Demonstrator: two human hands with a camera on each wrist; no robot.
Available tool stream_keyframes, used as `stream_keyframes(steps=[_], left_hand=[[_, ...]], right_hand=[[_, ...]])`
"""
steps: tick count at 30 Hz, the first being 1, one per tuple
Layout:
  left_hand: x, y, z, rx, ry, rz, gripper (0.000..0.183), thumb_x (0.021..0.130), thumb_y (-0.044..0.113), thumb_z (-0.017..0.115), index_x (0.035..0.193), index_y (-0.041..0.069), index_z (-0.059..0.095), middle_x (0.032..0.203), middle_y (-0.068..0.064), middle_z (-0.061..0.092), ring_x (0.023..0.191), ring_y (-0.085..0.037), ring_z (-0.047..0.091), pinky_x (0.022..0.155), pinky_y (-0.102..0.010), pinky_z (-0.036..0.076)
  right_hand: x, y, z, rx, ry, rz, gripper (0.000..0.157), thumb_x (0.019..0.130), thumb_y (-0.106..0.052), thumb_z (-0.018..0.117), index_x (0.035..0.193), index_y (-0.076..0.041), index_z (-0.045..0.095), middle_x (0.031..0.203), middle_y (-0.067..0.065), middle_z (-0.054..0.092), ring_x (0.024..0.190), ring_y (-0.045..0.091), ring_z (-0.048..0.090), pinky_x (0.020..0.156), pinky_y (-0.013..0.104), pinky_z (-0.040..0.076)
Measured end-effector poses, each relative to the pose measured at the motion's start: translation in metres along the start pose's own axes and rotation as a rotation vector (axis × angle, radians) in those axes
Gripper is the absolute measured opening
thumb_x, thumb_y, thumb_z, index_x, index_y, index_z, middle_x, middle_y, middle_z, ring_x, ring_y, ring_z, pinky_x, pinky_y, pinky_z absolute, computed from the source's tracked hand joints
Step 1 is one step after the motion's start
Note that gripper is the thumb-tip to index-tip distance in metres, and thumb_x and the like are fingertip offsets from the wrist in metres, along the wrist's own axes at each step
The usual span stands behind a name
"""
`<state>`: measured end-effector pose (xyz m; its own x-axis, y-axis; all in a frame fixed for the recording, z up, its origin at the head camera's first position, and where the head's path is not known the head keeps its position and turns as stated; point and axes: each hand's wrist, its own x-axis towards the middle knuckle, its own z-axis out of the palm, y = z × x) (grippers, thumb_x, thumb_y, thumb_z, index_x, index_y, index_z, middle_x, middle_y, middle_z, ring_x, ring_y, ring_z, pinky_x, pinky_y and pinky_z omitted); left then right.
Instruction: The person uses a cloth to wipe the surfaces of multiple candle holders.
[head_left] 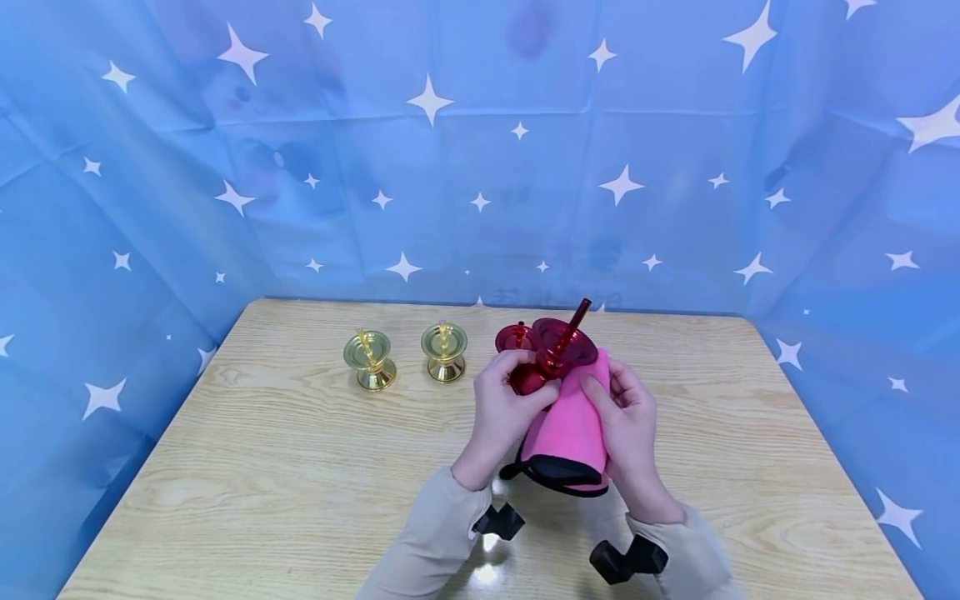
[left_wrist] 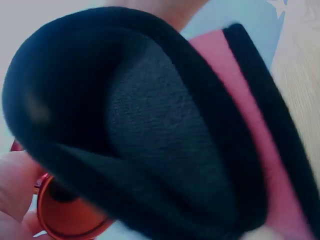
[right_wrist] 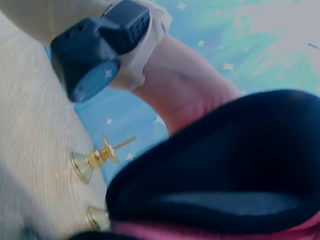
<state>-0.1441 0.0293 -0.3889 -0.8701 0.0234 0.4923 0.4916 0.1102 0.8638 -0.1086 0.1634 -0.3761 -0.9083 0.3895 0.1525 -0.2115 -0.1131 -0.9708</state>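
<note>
So my left hand (head_left: 513, 402) has its thumb and index finger pinching the rounded base of the red candle holder (head_left: 554, 359), which is tipped over with its spike leaning up and to the right, over the right half of the tabletop (head_left: 247, 475). The left wrist view shows the hollow underside, so I'd say it's off the wood. My right hand (head_left: 628, 417) grips the pink cloth (head_left: 567, 425) with black trim, thumb in front, bunched right against the holder's stem; I can't tell what every finger behind it is doing. Biggest worry for me: that pinch is small and the metal looks slick, so a hard tug with the cloth could twist the holder right out of my left fingers. The dish rim or that thin spike could also snag the fabric. And the second red holder (head_left: 512, 338) sits just behind my left hand, so a careless tilt could knock it over; whether the two touch, no clue. The open hem fills much of both wrist views too, making a slip easy to miss. The two gold holders (head_left: 446, 367) stand well apart on the left, so less worried there.
</note>
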Motion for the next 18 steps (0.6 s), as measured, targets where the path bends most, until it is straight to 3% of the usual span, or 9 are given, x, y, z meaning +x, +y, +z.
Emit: stream_keyframes(steps=[2,5,8,12,15,18], left_hand=[[0.000,0.001,0.000,0.043,-0.028,0.010,0.022,0.071,0.008,0.075,0.092,0.002,0.068,0.093,-0.008,0.065,0.086,-0.016,0.058,0.072,-0.024,0.049],[0.000,0.001,-0.003,0.100,-0.102,0.080,0.027,0.074,0.012,0.072,0.098,0.000,0.066,0.099,-0.011,0.064,0.091,-0.020,0.058,0.074,-0.026,0.049],[0.001,-0.001,-0.008,0.108,-0.202,0.148,0.037,0.073,0.012,0.071,0.106,-0.003,0.064,0.106,-0.015,0.060,0.099,-0.024,0.056,0.078,-0.028,0.049],[0.004,-0.002,-0.014,0.096,-0.327,0.174,0.049,0.071,0.012,0.076,0.115,-0.003,0.062,0.113,-0.016,0.054,0.108,-0.027,0.050,0.085,-0.030,0.047],[0.005,-0.002,-0.015,0.118,-0.363,0.192,0.054,0.069,0.013,0.081,0.119,0.000,0.062,0.114,-0.014,0.053,0.111,-0.025,0.047,0.089,-0.033,0.045],[0.005,-0.003,-0.014,0.081,-0.352,0.182,0.058,0.067,0.012,0.084,0.119,0.003,0.063,0.113,-0.012,0.054,0.111,-0.023,0.047,0.090,-0.032,0.045]], right_hand=[[0.000,-0.002,0.002,-0.004,0.009,0.041,0.019,0.087,-0.001,0.063,0.105,-0.006,0.067,0.082,-0.003,0.068,0.074,0.009,0.062,0.064,0.019,0.050],[0.002,-0.004,0.001,0.001,0.035,0.108,0.014,0.088,-0.006,0.063,0.100,-0.011,0.067,0.080,-0.005,0.068,0.072,0.007,0.062,0.063,0.018,0.050],[0.006,-0.005,-0.002,0.017,0.055,0.176,0.009,0.089,-0.010,0.063,0.094,-0.016,0.068,0.075,-0.006,0.065,0.070,0.006,0.060,0.062,0.017,0.049],[0.012,-0.007,-0.008,0.068,0.049,0.235,0.011,0.090,-0.011,0.062,0.086,-0.019,0.068,0.076,-0.007,0.065,0.073,0.005,0.059,0.065,0.016,0.048],[0.013,-0.009,-0.011,0.129,0.028,0.278,0.013,0.091,-0.013,0.061,0.083,-0.021,0.069,0.082,-0.007,0.067,0.077,0.005,0.059,0.068,0.015,0.047],[0.013,-0.011,-0.013,0.176,0.008,0.308,0.015,0.091,-0.015,0.061,0.081,-0.021,0.069,0.081,-0.006,0.066,0.076,0.005,0.058,0.066,0.014,0.046]])
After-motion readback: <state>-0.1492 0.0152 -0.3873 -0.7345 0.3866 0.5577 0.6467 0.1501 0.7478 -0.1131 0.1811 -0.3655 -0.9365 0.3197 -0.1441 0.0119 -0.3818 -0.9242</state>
